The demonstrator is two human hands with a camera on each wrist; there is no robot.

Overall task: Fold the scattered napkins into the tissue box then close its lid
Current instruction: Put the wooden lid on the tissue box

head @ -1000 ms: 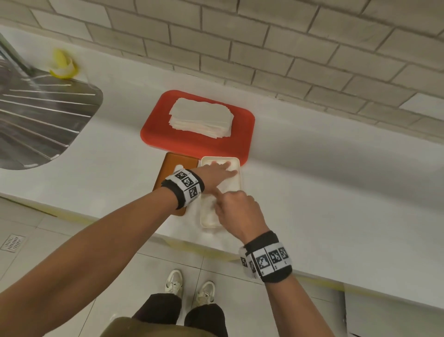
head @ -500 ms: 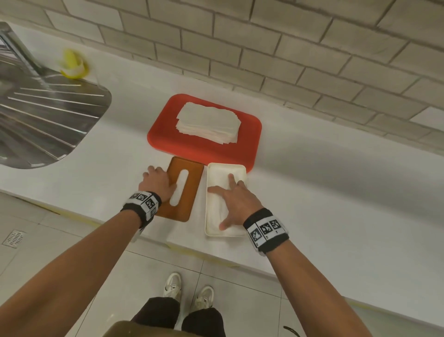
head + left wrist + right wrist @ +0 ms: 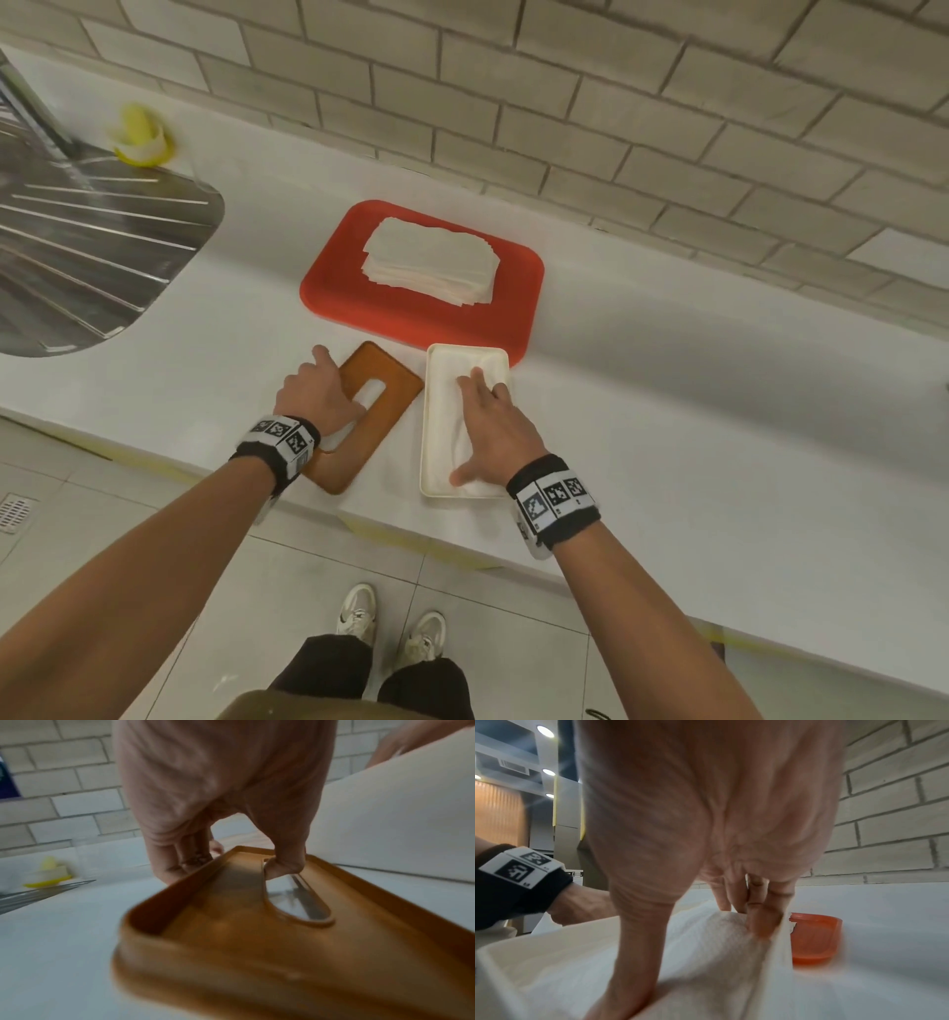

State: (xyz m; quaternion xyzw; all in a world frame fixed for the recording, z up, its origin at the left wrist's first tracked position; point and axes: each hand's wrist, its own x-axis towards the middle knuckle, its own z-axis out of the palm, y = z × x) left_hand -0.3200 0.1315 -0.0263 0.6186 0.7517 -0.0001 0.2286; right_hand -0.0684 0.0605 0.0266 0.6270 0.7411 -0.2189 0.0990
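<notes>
- Left hand (image 3: pixel 317 398) clamped on the brown lid (image 3: pixel 377 411): thumb hooked through its slot, fingers curled over the outer edge, near end tipped up off the bench (image 3: pixel 719 411).
- Right hand (image 3: pixel 492 430) spread flat, fingers straight and apart, pressing the napkin (image 3: pixel 442 411) down inside the white tissue box (image 3: pixel 430 465).
- That open box sits just to the right of the left hand's lid, the two nearly touching at the far corner.
- Beyond both hands, a red tray (image 3: pixel 518 303) with a stack of napkins (image 3: pixel 430 260) on it.
- Far off to the left, a steel drainboard (image 3: pixel 92 246) and a yellow holder (image 3: pixel 137 137).
</notes>
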